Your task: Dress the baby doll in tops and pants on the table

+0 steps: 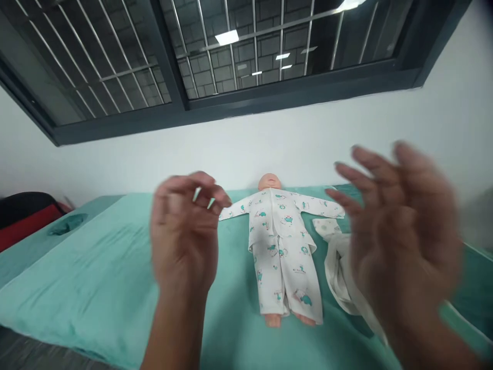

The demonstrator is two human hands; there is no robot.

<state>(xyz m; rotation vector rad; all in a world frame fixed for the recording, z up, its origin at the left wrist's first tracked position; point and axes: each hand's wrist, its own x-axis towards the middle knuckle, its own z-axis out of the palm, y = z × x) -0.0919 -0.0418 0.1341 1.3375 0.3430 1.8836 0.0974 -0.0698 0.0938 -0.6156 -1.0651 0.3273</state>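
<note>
White patterned pajamas (281, 218) on a round-headed doll (269, 181)

Doll (269, 181) in peach-pink, with jacket (275, 213) and trousers (287, 277), both white, patterned with small, scattered teal figures. Rumpled cloth (339, 277), off-white, one end faintly spotted; bed cover (103, 246), plain mint-teal. Wall (231, 149), white; window frame (288, 90), dark grey; bars (254, 25), silver; bundle (34, 221) at far left, black above red.
</note>
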